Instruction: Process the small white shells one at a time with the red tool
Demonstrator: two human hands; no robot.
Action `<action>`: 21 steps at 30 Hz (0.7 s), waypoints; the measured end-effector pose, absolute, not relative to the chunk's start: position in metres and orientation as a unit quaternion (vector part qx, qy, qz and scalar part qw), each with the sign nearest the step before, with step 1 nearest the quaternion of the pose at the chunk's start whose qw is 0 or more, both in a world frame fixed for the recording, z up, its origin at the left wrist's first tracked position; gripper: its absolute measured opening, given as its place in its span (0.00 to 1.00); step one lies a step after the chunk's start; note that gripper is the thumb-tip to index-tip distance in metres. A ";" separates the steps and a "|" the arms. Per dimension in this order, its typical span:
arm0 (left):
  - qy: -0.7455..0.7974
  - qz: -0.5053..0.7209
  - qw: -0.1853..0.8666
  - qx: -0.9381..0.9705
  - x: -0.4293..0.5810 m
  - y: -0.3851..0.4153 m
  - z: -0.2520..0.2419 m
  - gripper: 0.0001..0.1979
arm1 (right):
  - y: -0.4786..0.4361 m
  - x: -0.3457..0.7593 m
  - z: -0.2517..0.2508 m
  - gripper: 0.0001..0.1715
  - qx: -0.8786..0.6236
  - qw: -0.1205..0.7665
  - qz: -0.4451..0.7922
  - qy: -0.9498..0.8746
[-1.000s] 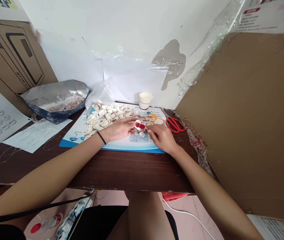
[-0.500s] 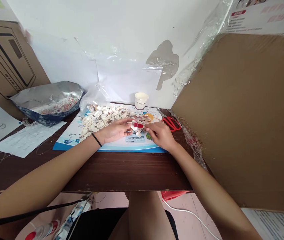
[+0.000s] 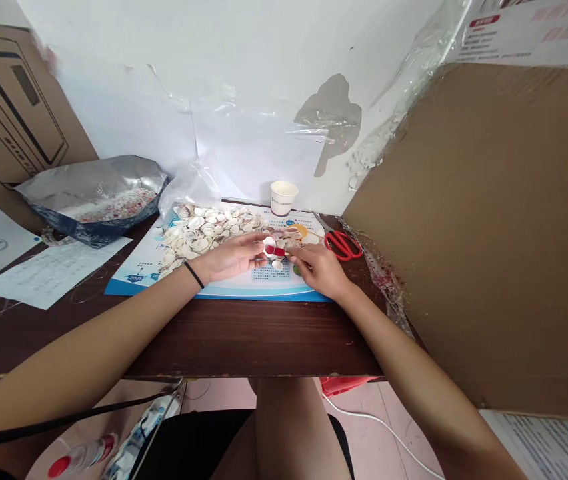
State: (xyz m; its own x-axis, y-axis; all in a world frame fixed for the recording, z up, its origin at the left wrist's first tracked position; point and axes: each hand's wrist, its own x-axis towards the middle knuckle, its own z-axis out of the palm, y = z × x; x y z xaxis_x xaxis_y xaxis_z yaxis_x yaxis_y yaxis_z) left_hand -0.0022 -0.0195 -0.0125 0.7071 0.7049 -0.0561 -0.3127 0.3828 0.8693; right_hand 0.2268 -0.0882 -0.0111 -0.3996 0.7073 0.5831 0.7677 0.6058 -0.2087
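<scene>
My left hand and my right hand meet over a printed blue-and-white mat. Their fingertips pinch a small white shell with red on it, which they partly hide. A heap of pale seashells lies on the mat, just past my left fingers. Several loose shells sit near my right hand. A black band circles my left wrist. Red-handled scissors lie beyond my right hand, and a white paper cup stands at the mat's far edge.
A dark wooden desk ends close to my body. A silver foil bag of pinkish grains and a written paper sheet lie to the left. A tall cardboard panel walls off the right side.
The view has shifted slightly. Both hands stay together on the small shell, and less of its red shows now.
</scene>
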 end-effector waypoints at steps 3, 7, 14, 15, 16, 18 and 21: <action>0.215 0.316 0.802 0.459 -0.002 -0.020 -0.012 0.15 | -0.089 0.228 -0.010 0.18 -0.446 0.306 -0.040 -0.840; 0.201 0.315 0.805 0.461 -0.001 -0.020 -0.011 0.15 | -0.090 0.231 -0.005 0.19 -0.449 0.319 -0.068 -0.832; 0.215 0.314 0.797 0.469 -0.002 -0.020 -0.011 0.16 | -0.090 0.227 -0.007 0.17 -0.414 0.337 -0.015 -0.845; 0.216 0.314 0.796 0.470 -0.002 -0.020 -0.012 0.16 | -0.091 0.227 -0.006 0.17 -0.411 0.337 -0.012 -0.847; 0.216 0.314 0.796 0.471 -0.002 -0.020 -0.011 0.16 | -0.092 0.227 -0.005 0.18 -0.411 0.338 -0.010 -0.847; 0.215 0.315 0.795 0.471 -0.002 -0.021 -0.010 0.16 | -0.093 0.227 -0.004 0.21 -0.415 0.346 -0.007 -0.841; 0.213 0.315 0.793 0.476 -0.002 -0.022 -0.008 0.16 | -0.093 0.225 -0.005 0.20 -0.428 0.369 -0.002 -0.825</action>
State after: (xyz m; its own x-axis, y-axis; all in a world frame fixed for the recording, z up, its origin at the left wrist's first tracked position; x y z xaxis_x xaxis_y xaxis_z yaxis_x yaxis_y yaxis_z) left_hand -0.0015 -0.0225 -0.0078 0.7102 0.7030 -0.0378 -0.2964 0.3473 0.8897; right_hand 0.2254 -0.0927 -0.0052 -0.3612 0.7050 0.6104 0.7086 0.6330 -0.3118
